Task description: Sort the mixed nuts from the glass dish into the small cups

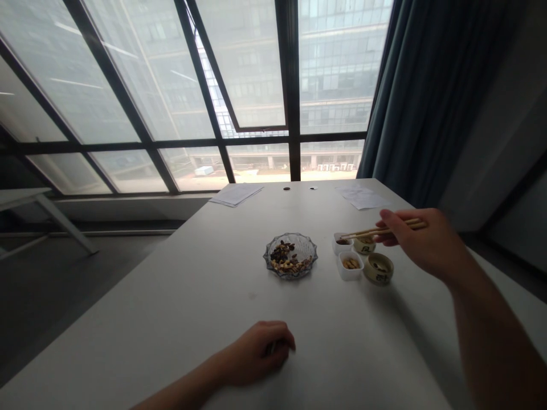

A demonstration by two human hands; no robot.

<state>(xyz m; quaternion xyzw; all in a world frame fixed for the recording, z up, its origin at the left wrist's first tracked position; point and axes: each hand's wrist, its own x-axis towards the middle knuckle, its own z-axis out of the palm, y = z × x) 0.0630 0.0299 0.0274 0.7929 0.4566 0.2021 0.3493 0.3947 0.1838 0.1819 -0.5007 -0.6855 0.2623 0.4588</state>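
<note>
Our right hand (421, 239) pinches the chopsticks (363, 233), tips at the far plastic cup (342, 249), with a second cup (351, 275) and two pots (376, 279) clustered close. Our left hand (262, 353) curls loosely over the table (188, 307); whether it grips anything, we can't tell. Beyond sits our glass bowl (306, 245) of dark and pale bits (294, 265).

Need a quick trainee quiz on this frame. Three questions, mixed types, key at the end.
1. Pick one: which hand holds the pale wooden chopsticks? (a) left (b) right (c) both
2. True or false: the round clear glass bowl with a scalloped rim holds both dark and pale pieces.
3. Count: how many small round beige ceramic cups stand beside the small square translucent plastic tubs?

Key: 1. b, the right hand; 2. true; 3. two.
</note>
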